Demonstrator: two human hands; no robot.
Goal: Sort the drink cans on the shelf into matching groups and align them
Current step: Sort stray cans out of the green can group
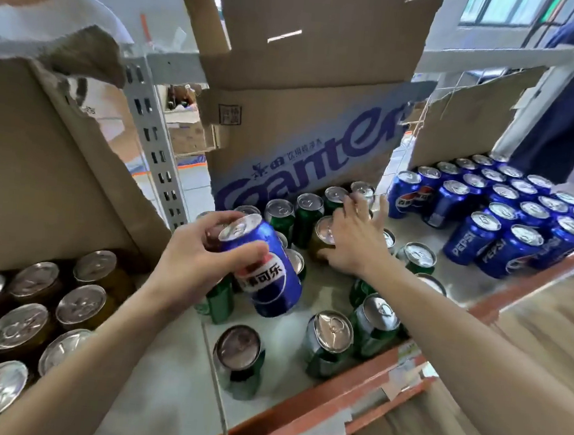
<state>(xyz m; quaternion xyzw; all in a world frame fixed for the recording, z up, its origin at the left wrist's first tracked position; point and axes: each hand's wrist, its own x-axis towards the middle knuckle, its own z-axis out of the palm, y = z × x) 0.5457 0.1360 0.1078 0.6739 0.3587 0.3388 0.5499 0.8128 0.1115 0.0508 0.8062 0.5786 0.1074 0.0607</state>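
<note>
Currently sorting: left hand [200,258] is gripping blue can [267,277]
Right hand [356,240]: reaching, fingers released, over green cans [280,217]
Next: probably carrying it to blue group [504,227], frame right

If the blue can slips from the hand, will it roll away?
Probably. The blue can is round and smooth, so on its side it would likely roll along the flat shelf. Its top looks sealed, so it is probably full and fairly heavy. The left hand holds it tilted, so it might slip.

Ganten cardboard box [305,143] ctr, torn cardboard sheet [465,118] rt, person in dark blue [568,112] far rt, window [501,11] top rt
</note>
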